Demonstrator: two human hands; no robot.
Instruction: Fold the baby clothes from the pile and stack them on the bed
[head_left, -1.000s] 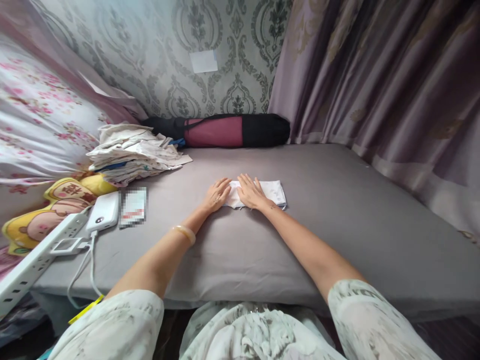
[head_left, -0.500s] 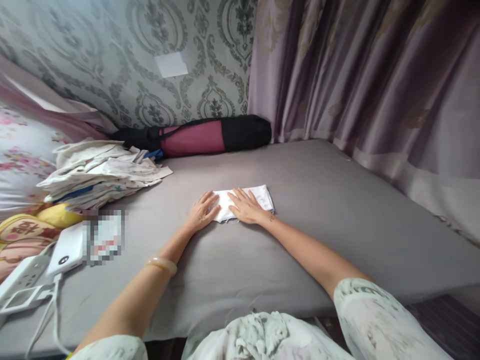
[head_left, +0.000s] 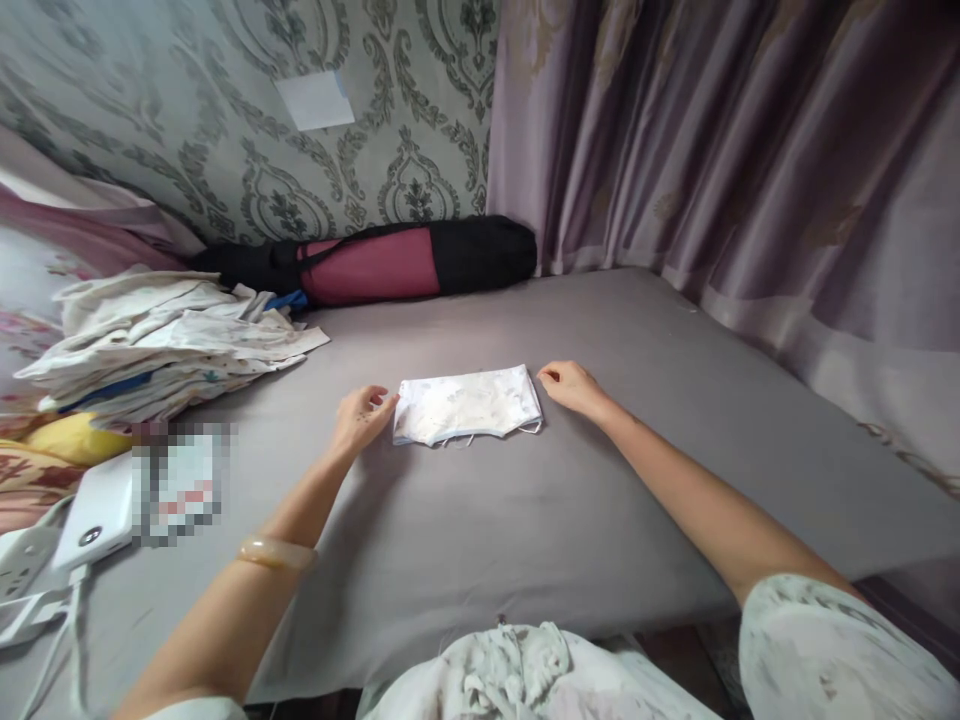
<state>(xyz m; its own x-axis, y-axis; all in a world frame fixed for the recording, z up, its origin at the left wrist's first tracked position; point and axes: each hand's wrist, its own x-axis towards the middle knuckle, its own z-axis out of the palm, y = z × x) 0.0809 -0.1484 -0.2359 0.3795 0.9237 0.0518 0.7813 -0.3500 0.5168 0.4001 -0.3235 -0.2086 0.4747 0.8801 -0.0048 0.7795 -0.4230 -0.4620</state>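
A folded white cloth with a faint print (head_left: 469,402) lies flat on the grey bed sheet (head_left: 480,520), with thin strings showing at its near edge. My left hand (head_left: 363,418) is beside the cloth's left edge, its fingers curled and somewhat apart, holding nothing that I can see. Just off the upper right corner of the cloth is my right hand (head_left: 571,388), its fingers curled with thumb and forefinger together; nothing shows between them.
At the left is a stack of folded clothes (head_left: 172,340). Nearer me lie a white power bank (head_left: 97,510), a blurred packet (head_left: 185,485) and a power strip with cables (head_left: 26,570). A black and red long bag (head_left: 367,268) rests against the wall.
Both my hands have come off the top of the cloth and moved apart, the left to its left side, the right to its right. The view has shifted slightly.
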